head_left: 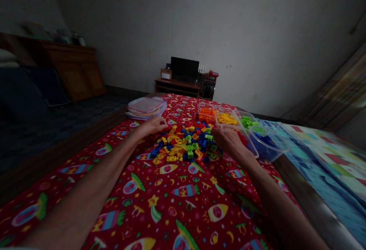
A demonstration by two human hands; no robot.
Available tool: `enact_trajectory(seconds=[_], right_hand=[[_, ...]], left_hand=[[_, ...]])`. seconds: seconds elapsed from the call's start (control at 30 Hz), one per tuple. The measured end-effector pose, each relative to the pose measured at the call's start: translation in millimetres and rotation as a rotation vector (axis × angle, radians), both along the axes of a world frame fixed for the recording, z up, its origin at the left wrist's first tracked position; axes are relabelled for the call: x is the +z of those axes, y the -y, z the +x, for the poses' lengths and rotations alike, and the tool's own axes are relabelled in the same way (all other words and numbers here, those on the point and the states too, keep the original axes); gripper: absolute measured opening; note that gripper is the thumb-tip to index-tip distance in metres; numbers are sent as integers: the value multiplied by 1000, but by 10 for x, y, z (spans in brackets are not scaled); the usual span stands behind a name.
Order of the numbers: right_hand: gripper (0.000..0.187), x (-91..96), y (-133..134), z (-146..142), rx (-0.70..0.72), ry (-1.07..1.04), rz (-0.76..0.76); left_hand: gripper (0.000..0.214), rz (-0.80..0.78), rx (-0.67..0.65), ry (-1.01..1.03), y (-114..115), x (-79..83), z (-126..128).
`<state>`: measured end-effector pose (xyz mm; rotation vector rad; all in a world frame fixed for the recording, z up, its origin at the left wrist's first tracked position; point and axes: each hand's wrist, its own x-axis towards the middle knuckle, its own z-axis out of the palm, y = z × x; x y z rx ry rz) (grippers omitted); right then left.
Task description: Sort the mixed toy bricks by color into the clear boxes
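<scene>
A heap of small plastic bricks (pixel 185 143) in yellow, blue, green, red and orange lies on a red cloth printed with rockets (pixel 171 204). My left hand (pixel 154 125) rests at the heap's left edge, fingers curled inward; what they hold, if anything, is hidden. My right hand (pixel 228 140) sits at the heap's right edge, back up, fingers bent down into the bricks beside a clear tub of red bricks (pixel 251 145).
Clear tubs stand in a row behind and right of the heap: orange bricks (pixel 206 114), yellow (pixel 226 118), green (pixel 248 121), blue (pixel 267 143). A stack of clear lids (pixel 146 107) lies at the back left. A low cabinet with a screen (pixel 184 68) stands by the wall.
</scene>
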<state>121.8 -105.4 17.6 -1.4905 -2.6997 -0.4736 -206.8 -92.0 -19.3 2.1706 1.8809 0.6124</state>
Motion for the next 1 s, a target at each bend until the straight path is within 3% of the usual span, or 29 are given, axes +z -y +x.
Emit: enact_trajectory(seconds=[0.3,0.47,0.57,0.67,0.77,0.9,1.0], right_hand=[[30,13,94,-48,31,-3,-39],[30,18,132,-74,34,3,-50],[31,-1,143,-91,37,-44,-53],[37,-41,142,-115,106,-191,8],[54,-116,124,-150,290,-328,79],[58,-254,89,-212,469,-343,-25],[40,-314,86,-251,477,-330,-101]], left_hand=[[12,67,86,-39,-23,-125,80],[12,88,84,8,-42,-45,37],[19,40,-10,167,-15,57,104],[28,-94,-186,406,64,147,320],[33,-236,-311,560,172,184,654],[34,-368,-323,685,297,176,1018],[35,-402,-277,747,337,165,1104]])
